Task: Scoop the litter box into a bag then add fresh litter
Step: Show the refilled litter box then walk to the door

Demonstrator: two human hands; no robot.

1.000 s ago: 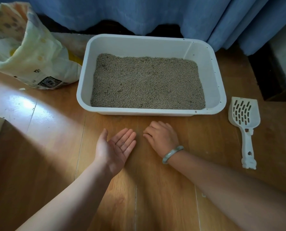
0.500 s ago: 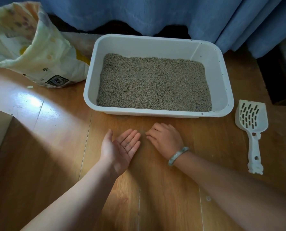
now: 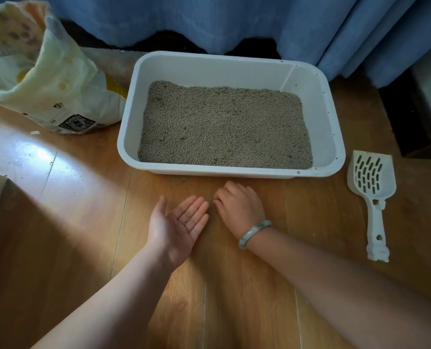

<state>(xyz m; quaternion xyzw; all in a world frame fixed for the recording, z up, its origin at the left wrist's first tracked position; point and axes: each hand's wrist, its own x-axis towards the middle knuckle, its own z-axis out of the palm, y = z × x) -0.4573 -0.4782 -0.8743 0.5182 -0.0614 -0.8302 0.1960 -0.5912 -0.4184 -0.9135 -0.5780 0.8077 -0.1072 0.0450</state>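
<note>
White slotted plastic scoop (image 3: 371, 193), right of the white rectangular litter box (image 3: 209, 69), looked light, stiff, handle-first; my left hand (image 3: 178, 229) lay open, right hand (image 3: 239, 207) unclear.

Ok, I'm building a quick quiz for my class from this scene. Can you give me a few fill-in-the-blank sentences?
1. The scoop lies to the ____ of the litter box.
2. The left hand lies palm ____.
3. The bracelet sits on the ____ wrist.

Missing words: right; up; right.
</note>
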